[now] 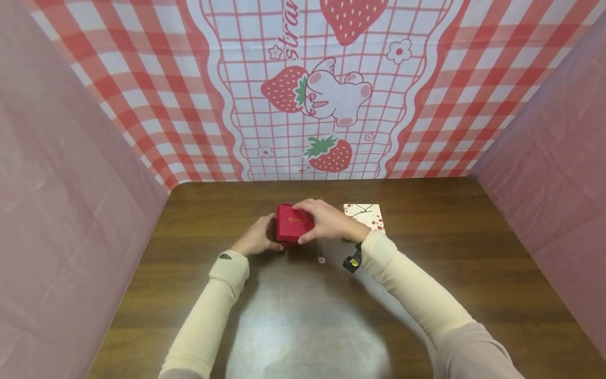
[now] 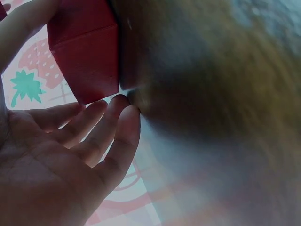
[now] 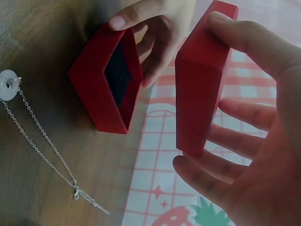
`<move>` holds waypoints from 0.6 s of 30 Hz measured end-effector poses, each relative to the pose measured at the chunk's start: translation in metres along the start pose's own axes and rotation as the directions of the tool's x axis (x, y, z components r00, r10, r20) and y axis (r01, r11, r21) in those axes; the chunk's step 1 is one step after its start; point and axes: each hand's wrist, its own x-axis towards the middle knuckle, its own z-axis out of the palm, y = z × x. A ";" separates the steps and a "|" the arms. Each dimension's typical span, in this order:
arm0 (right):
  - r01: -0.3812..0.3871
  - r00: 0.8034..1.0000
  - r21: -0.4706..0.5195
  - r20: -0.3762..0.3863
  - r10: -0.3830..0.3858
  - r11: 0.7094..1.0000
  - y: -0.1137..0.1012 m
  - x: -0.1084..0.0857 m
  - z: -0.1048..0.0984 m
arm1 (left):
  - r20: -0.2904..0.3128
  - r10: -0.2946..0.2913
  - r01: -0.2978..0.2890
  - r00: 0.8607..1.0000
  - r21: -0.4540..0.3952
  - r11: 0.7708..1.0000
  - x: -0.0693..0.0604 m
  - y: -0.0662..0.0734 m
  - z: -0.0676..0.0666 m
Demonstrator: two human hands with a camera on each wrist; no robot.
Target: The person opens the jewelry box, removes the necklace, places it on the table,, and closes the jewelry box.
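In the right wrist view a red lid [image 3: 200, 84] is gripped between the thumb and fingers of my right hand [image 3: 254, 103], apart from the red box base [image 3: 94, 84], whose dark inside shows. My left hand [image 3: 157, 28] holds that base on the table with its thumb and fingers. The head view has the lid [image 1: 293, 223] above the base, right hand [image 1: 326, 220] on its right, left hand [image 1: 255, 237] at the left. A silver necklace [image 3: 42, 127] with a round white pendant [image 3: 8, 85] lies on the table beside the base.
A white card or packet with a red floral pattern [image 1: 374, 213] lies on the wooden table [image 1: 189, 295], behind my right wrist. A checked cloth with strawberries [image 1: 326, 105] hangs behind the table, and pink cloths [image 1: 76, 173] stand at both sides.
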 end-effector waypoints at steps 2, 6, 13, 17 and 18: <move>-0.005 1.000 -0.001 0.005 0.005 1.000 0.001 0.002 0.000 | -0.004 0.010 -0.010 1.000 -0.008 1.000 0.000 -0.001 0.000; -0.027 0.999 0.001 0.018 0.027 1.000 0.003 0.005 0.000 | -0.005 0.029 -0.029 1.000 -0.012 0.999 0.001 -0.002 0.001; -0.048 0.998 -0.012 0.031 0.048 0.999 0.009 0.012 0.004 | -0.010 0.016 -0.016 1.000 -0.008 1.000 -0.001 -0.001 0.000; -0.043 0.998 -0.026 0.041 0.044 0.999 0.009 0.017 0.008 | -0.009 0.002 -0.002 1.000 0.010 1.000 -0.001 -0.001 0.000; -0.043 0.998 -0.029 0.044 0.045 0.999 0.009 0.019 0.009 | -0.008 -0.003 0.003 1.000 0.015 1.000 -0.001 -0.001 0.001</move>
